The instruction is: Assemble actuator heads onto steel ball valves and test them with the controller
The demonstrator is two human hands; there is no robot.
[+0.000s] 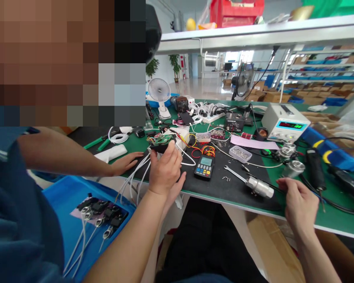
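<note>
My left hand (pixel 179 186) is mostly hidden behind a co-worker's forearm at the table edge; its visible fingers are stretched out, apparently holding nothing. That co-worker's hand (pixel 165 171) grips a green circuit board (pixel 163 138) in a black housing, with white cables hanging from it. At the right, my right hand (pixel 301 201) is closed, thumb and finger pinched together over a thin black cable (pixel 261 180); what is between the fingertips is hidden. Just left of it lie a metal cylindrical fitting (pixel 260 187) and an open-end wrench (pixel 235 173). Behind it stands another metal housing (pixel 293 169).
The co-worker's other hand (pixel 128 163) rests on the table. A handheld keypad meter (pixel 205 167), a tray of screws (pixel 240 154) and loose screws lie mid-table. A power supply (pixel 285 122) stands behind. A blue bin (pixel 54 196) with cabled parts sits lower left.
</note>
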